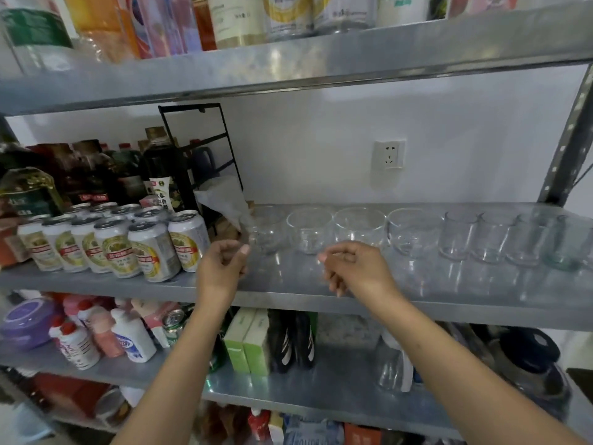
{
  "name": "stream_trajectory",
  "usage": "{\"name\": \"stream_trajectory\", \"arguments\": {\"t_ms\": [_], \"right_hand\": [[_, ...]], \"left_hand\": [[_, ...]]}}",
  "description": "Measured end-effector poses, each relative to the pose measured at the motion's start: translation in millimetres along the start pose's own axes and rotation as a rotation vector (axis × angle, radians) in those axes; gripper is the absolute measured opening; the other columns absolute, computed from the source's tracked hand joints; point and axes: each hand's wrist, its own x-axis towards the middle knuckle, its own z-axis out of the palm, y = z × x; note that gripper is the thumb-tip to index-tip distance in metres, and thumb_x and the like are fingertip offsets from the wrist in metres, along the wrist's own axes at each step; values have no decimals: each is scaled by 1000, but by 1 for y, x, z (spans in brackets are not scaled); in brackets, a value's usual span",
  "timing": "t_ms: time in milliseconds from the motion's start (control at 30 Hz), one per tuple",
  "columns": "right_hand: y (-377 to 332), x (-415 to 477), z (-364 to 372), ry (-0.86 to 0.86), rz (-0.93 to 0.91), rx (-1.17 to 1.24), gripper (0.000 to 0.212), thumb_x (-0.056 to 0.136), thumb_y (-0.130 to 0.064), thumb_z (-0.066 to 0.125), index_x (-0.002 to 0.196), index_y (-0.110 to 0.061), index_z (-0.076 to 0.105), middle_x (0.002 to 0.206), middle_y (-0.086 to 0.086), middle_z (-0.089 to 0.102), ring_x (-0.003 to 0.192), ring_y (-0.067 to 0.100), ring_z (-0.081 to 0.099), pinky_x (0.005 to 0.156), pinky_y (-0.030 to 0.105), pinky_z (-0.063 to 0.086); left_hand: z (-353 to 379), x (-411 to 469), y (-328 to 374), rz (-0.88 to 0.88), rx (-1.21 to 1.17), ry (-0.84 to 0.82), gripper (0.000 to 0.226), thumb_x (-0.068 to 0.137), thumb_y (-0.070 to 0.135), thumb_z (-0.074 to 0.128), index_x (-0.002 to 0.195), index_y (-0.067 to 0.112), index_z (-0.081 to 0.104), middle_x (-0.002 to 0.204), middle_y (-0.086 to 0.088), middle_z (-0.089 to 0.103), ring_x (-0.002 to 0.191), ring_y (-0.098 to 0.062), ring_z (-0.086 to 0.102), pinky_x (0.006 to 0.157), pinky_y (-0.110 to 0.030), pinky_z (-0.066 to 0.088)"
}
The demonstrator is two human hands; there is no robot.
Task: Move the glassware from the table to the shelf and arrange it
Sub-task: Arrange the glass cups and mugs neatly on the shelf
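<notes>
A row of clear glassware stands on the grey metal shelf point(449, 284): several round glass bowls point(309, 231) on the left part, then several straight tumblers point(489, 236) running to the right. My left hand point(223, 263) hovers in front of the leftmost bowl point(266, 232), fingers loosely curled, holding nothing. In front of the bowls my right hand point(353, 268) is also loosely curled and empty. Neither hand touches a glass.
Beer cans point(154, 248) crowd the shelf's left part, with dark bottles point(160, 168) and a black wire rack point(205, 149) behind. A white bag point(224, 200) leans by the leftmost bowl. The upper shelf edge point(288, 69) hangs overhead. A right upright point(568, 139) bounds the shelf.
</notes>
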Motion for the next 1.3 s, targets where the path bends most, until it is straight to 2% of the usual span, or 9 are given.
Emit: {"name": "stream_trajectory", "arguments": {"t_ms": [100, 200, 400, 500, 567, 733, 1133, 1200, 1300], "right_hand": [[11, 13, 35, 109, 17, -4, 21, 89, -13, 70, 105, -10, 58, 62, 11, 64, 40, 16, 53, 37, 24, 40], [17, 21, 55, 202, 14, 18, 31, 90, -16, 70, 115, -11, 53, 69, 17, 64, 43, 18, 54, 37, 25, 43], [24, 29, 65, 232, 11, 19, 24, 93, -17, 66, 113, -9, 56, 69, 15, 63, 48, 20, 55, 41, 27, 47], [24, 31, 65, 226, 14, 53, 8, 96, -10, 60, 103, -8, 61, 67, 13, 61, 47, 19, 54, 41, 26, 48], [26, 33, 66, 239, 14, 81, 9, 97, -8, 58, 102, -4, 63, 67, 12, 61, 45, 17, 55, 42, 25, 48], [30, 39, 66, 265, 20, 106, 12, 96, -5, 58, 90, -7, 69, 75, 17, 64, 56, 19, 61, 53, 28, 56], [30, 35, 67, 318, -32, 48, 13, 95, -7, 60, 93, 0, 70, 66, 12, 63, 44, 13, 52, 43, 25, 47], [29, 34, 68, 321, -27, 64, 13, 95, -6, 59, 94, 2, 69, 66, 13, 62, 44, 14, 52, 43, 25, 47], [26, 24, 61, 313, -35, 111, 9, 94, -6, 61, 93, -2, 69, 67, 11, 64, 45, 15, 53, 43, 26, 47]], "left_hand": [[-6, 15, -18, -12, 7, -102, 28, 91, 26, 65, 112, 8, 57, 80, -8, 66, 62, -13, 61, 53, -20, 50], [-6, 26, -24, 21, 29, -230, 30, 89, 32, 66, 112, 15, 57, 85, -7, 67, 68, -16, 62, 59, -24, 51], [-1, 38, -23, 58, -6, -408, 12, 88, 35, 66, 91, 24, 63, 80, 1, 64, 66, -10, 58, 60, -25, 47], [2, 38, -24, 83, -28, -386, 10, 92, 29, 63, 84, 23, 65, 71, 3, 62, 61, -6, 56, 56, -17, 46], [2, 38, -24, 113, -33, -372, 15, 94, 25, 60, 80, 21, 64, 65, 0, 59, 54, -2, 54, 53, -12, 44], [2, 41, -27, 119, -65, -384, 16, 95, 22, 58, 80, 20, 63, 64, -2, 59, 53, -3, 54, 54, -15, 45], [3, 40, -25, 120, -32, -397, 15, 96, 21, 57, 82, 22, 64, 62, 0, 57, 50, -1, 51, 54, -15, 45], [2, 40, -24, 111, -13, -384, 12, 94, 23, 59, 83, 26, 64, 68, 2, 62, 56, -3, 55, 59, -19, 46], [-4, 30, -21, 98, -2, -254, 8, 91, 31, 63, 98, 26, 63, 90, 9, 65, 82, -4, 60, 74, -21, 47]]}}
